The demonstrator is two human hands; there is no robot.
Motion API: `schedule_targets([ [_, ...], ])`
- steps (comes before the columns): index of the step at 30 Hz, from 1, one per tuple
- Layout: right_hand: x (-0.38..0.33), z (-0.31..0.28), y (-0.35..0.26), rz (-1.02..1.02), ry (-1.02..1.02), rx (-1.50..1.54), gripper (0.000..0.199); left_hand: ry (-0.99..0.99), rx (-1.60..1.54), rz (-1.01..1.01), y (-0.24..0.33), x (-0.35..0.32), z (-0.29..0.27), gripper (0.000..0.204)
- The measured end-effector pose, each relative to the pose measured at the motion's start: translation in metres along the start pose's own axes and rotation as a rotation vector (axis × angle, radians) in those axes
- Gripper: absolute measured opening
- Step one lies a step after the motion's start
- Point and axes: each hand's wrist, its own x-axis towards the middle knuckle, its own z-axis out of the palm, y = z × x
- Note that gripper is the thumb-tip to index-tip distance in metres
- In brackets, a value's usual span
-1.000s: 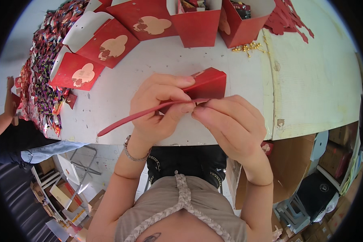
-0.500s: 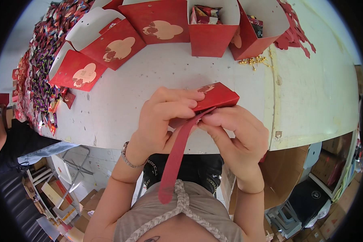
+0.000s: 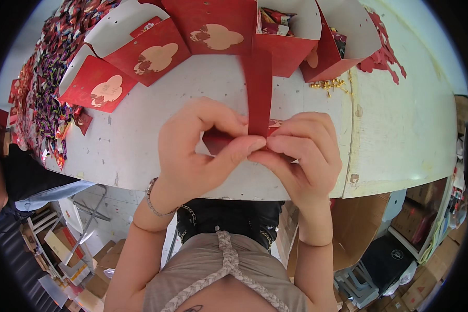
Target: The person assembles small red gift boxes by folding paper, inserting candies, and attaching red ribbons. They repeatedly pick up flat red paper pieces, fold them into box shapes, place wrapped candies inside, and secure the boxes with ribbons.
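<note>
Above the table's near edge, my left hand [image 3: 190, 148] is closed around a small red paper box [image 3: 217, 141], which my fingers largely cover. Its thumb tip presses at the lower end of a flat red strap [image 3: 260, 96] that stands up from the box, pointing away from me. My right hand [image 3: 308, 156] pinches the strap's lower end against the box, thumb and fingertips meeting my left thumb. Whether a fastener sits between the fingertips is hidden.
Open red boxes [image 3: 161, 54] with pale cloud-shaped patches line the table's far side; one holds wrapped sweets [image 3: 276, 23]. Gold fasteners [image 3: 330, 86] and loose red straps [image 3: 382, 52] lie right. Wrapped sweets [image 3: 49, 88] heap up left, near another person [image 3: 31, 169].
The red strap has swung from hanging toward me to standing up and away. My left thumb has come onto its lower end, and the small box has turned, now mostly behind my fingers.
</note>
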Motion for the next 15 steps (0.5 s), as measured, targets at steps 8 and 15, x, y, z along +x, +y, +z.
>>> schedule_targets([
  [8,0.002,0.003,0.005,-0.07,0.022,0.109,0.027,-0.273,0.604,0.483,0.01,0.046,-0.019,0.036],
  [15,-0.001,0.004,0.01,-0.128,0.046,0.144,0.027,-0.421,0.605,0.316,0.023,0.057,-0.02,0.027],
])
